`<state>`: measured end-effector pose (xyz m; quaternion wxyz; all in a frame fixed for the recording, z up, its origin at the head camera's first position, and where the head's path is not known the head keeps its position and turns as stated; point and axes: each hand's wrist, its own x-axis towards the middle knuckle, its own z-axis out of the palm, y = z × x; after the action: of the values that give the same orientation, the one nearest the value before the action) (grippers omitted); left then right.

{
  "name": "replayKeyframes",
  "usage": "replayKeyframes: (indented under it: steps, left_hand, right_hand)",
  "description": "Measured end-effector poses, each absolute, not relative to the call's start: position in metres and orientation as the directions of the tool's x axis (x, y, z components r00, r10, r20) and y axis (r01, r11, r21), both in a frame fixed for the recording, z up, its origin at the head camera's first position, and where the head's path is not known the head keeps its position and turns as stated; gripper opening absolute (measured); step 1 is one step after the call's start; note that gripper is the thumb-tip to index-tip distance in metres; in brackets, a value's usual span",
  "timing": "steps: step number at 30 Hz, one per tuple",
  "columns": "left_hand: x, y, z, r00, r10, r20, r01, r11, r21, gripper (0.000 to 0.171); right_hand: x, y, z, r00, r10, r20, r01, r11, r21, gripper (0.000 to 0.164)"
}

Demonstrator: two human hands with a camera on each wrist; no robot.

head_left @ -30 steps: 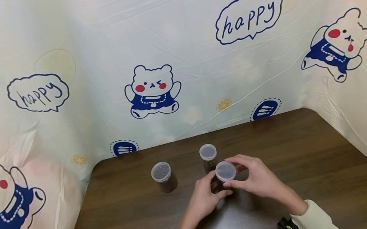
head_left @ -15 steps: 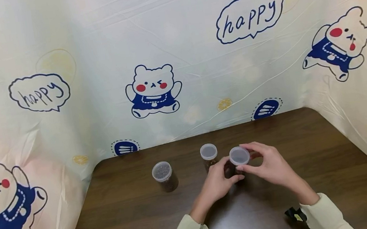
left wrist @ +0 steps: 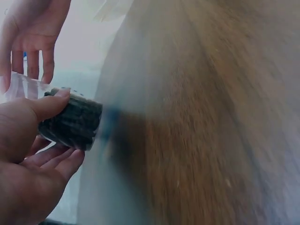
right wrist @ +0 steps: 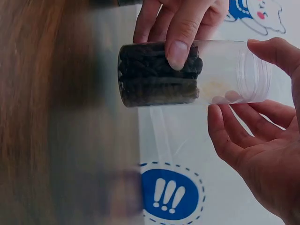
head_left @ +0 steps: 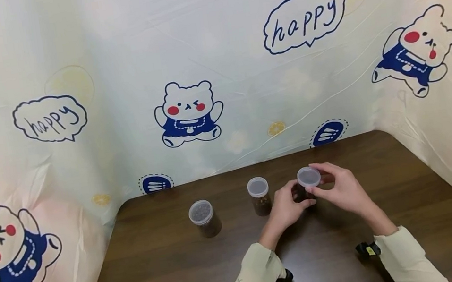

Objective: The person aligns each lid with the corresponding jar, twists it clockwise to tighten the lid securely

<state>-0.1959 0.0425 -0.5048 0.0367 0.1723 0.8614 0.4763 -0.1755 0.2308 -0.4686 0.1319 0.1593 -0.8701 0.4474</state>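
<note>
Both hands hold one clear plastic jar (right wrist: 159,77), its lower half packed with dark, near-black pieces. Around this filled part, my left hand (head_left: 284,207) curls its thumb and fingers. My right hand (head_left: 346,192) pinches the translucent screw lid (head_left: 309,177) at the top between thumb and fingers. In the right wrist view, the jar's base is close to the tabletop. Left of my left hand stands a narrower lidded jar (head_left: 260,198) with brownish contents. Farther left is a wider lidded jar (head_left: 205,220) with dark contents.
The dark wooden table (head_left: 174,271) has a rounded back edge. A pale printed curtain (head_left: 242,72) with bears and "happy" bubbles encloses its back and sides. Black wrist straps (head_left: 368,250) sit at the cream sleeves.
Both hands have carried the jar to the right and farther back, from in front of the narrow jar to its right side. The other two jars stay put.
</note>
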Motion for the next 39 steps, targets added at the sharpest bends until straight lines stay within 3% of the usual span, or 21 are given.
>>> replayKeyframes:
  steps: [7, 26, 39]
  left_hand:
    - [-0.207, 0.059, -0.511, -0.955, 0.292, 0.059, 0.185, 0.425, 0.886, 0.054]
    - [-0.208, 0.075, -0.519, -0.962, 0.268, 0.047, 0.169, 0.454, 0.875, 0.05]
    - [-0.203, 0.076, -0.511, -0.98, 0.19, 0.057, 0.15, 0.522, 0.84, 0.061]
  right_hand:
    - [-0.186, 0.237, -0.473, -0.929, -0.136, 0.344, -0.361, 0.534, -0.764, 0.058]
    - [-0.185, 0.254, -0.472, -0.965, -0.126, 0.231, -0.261, 0.547, -0.796, 0.064]
    - [-0.187, 0.256, -0.474, -0.966, -0.122, 0.228, -0.256, 0.558, -0.789, 0.066]
